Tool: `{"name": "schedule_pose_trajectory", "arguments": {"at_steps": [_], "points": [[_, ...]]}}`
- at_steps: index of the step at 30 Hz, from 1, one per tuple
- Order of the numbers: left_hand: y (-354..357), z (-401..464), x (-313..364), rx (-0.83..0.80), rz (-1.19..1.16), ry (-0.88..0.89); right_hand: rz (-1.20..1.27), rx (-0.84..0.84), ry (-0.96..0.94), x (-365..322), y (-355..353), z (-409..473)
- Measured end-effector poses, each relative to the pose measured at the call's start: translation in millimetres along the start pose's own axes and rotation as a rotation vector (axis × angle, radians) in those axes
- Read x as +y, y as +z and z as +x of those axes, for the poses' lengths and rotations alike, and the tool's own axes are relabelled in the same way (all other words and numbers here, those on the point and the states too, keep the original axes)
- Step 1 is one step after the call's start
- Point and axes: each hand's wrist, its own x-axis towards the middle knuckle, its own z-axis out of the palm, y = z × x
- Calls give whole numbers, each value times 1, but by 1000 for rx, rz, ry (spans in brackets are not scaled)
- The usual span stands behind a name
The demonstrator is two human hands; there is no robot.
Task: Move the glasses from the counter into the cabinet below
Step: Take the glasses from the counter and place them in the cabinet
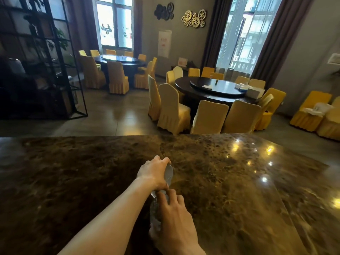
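Note:
Two clear glasses are over the middle of the dark marble counter (230, 190). My left hand (153, 173) reaches forward and grips one glass (169, 173) from above, tilted, its rim showing at the right of my fingers. Closer to me, my right hand (174, 223) is wrapped over a second glass (154, 210), which shows only at the left of my fingers. The two glasses almost touch where my hands meet. The cabinet below the counter is out of view.
The counter's far edge (128, 136) runs across the middle of the view. Beyond it lie a tiled floor, two round dark tables (211, 89) ringed by yellow-covered chairs (173, 111), and a black metal shelf frame (55, 61) at the left.

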Motion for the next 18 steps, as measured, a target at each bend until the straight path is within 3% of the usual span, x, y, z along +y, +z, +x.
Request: {"name": "schedule_pose_trajectory", "arguments": {"at_steps": [8,18], "points": [[-7,-34,-2,174,-61,66,-20,45,21,-14,-7,-31],[-40,-141,34,249,-15,105,6,71,-68,-20,-35,-132]]}}
